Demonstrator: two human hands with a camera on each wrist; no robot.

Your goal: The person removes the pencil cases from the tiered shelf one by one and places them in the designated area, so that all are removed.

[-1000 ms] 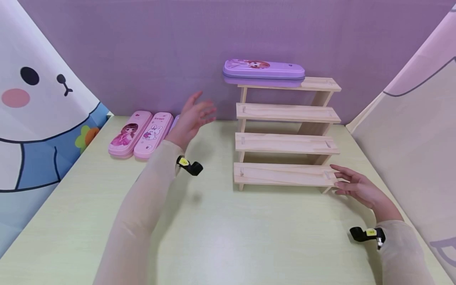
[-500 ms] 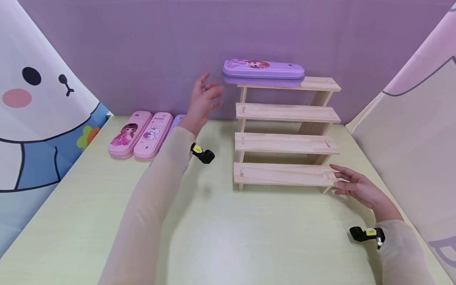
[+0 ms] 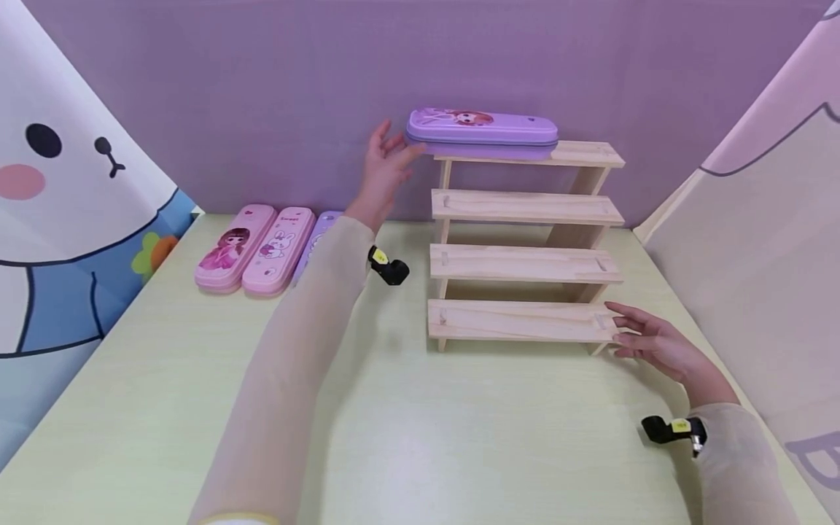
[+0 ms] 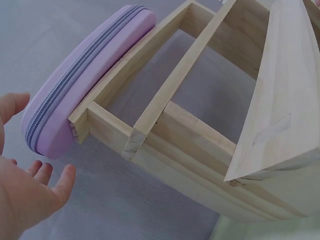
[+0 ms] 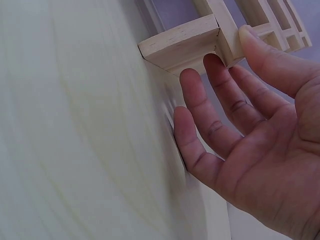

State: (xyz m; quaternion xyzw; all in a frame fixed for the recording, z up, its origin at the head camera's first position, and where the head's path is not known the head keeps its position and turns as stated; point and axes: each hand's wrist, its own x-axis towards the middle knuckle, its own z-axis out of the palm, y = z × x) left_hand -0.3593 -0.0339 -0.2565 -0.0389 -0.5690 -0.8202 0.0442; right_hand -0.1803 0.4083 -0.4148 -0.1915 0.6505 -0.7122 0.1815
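Observation:
A purple zip pencil case (image 3: pixel 482 133) (image 4: pixel 82 82) lies on the top step of a wooden stepped rack (image 3: pixel 525 262) (image 4: pixel 200 130), overhanging its left end. My left hand (image 3: pixel 387 164) (image 4: pixel 22 195) is raised beside that overhanging end, fingers spread and open, fingertips at the case's left tip; whether they touch it I cannot tell. My right hand (image 3: pixel 646 339) (image 5: pixel 250 130) is open, its straight fingers resting against the right end of the rack's lowest step (image 5: pixel 185 45).
Two pink pencil cases (image 3: pixel 252 248) and a lilac one (image 3: pixel 318 233), partly hidden by my left arm, lie side by side on the pale green table (image 3: pixel 459 437) at back left. Purple wall behind, cartoon panels on both sides.
My left hand has risen from above the table near the lilac case up and right to the left end of the purple case. My right hand has stayed put.

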